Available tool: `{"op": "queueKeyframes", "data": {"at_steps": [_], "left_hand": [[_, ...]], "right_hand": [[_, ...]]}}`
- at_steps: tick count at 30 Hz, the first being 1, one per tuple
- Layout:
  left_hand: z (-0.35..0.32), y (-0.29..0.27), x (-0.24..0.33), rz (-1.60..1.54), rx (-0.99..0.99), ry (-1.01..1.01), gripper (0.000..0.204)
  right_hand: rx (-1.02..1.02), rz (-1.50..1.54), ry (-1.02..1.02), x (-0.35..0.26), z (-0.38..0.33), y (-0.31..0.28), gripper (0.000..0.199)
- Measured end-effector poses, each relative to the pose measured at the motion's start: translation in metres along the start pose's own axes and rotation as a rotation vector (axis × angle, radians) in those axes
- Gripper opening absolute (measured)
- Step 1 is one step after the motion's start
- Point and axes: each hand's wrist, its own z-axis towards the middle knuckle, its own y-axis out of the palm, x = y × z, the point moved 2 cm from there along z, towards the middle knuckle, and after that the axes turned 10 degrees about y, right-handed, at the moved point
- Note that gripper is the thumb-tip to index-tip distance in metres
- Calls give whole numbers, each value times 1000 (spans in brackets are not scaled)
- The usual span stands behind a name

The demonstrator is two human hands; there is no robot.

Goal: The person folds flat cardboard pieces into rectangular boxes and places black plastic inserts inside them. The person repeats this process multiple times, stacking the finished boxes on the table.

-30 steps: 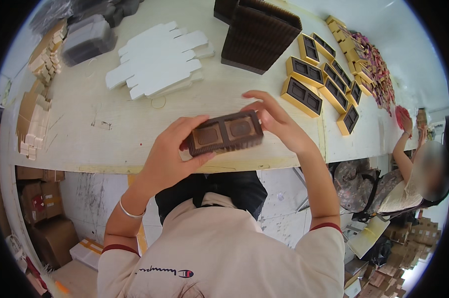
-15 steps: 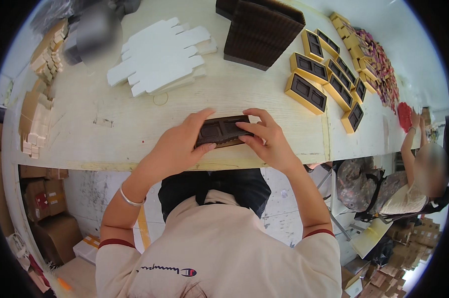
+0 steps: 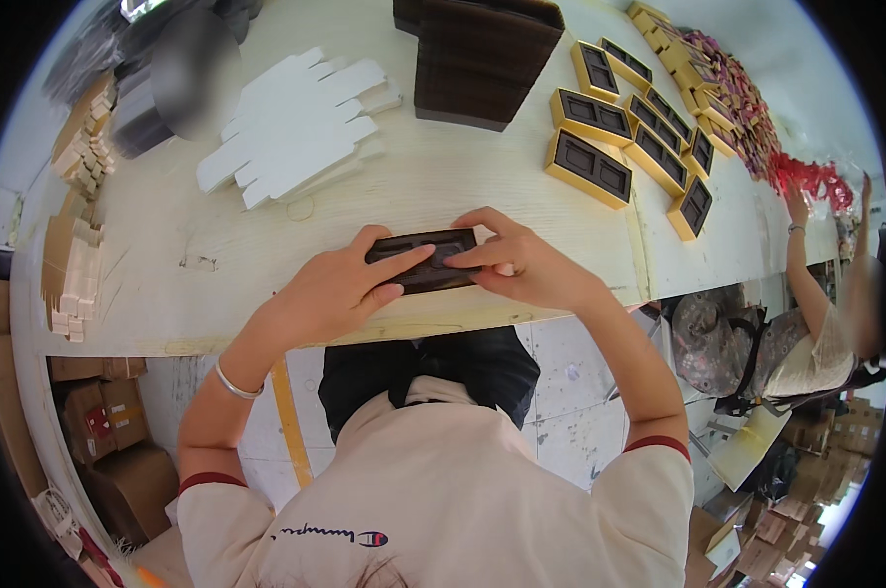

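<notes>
Head view: left grip and right grip half-closed in pinches on opposite ends of a dark tray

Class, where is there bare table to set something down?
Bare patches lie between the left hand and the pale stack along the left edge; between the dark tray stack and the held tray; and between the right hand and the nearest gold box. Crowded: the far right, with stacked gold boxes beside a reddish pile.
</notes>
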Motion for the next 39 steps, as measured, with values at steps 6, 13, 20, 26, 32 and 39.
{"op": "queueKeyframes", "data": {"at_steps": [6, 13, 20, 26, 32, 39], "left_hand": [[-9, 14, 9, 462, 173, 138, 59], [-3, 36, -4, 350, 225, 248, 59], [-13, -7, -10, 376, 581, 60, 69], [-3, -51, -72, 438, 649, -201, 56], [-17, -76, -81, 237, 557, -138, 32], [-27, -84, -56, 565, 880, 17, 20]], "right_hand": [[318, -409, -291, 2, -14, 17, 41], [562, -415, -211, 5, -15, 52, 23], [792, -590, 173, 78, -95, -29, 36], [929, -637, 275, 108, -102, -72, 36], [919, -581, 88, 66, -68, -38, 38], [928, -448, -62, 32, -49, -9, 41]]}}
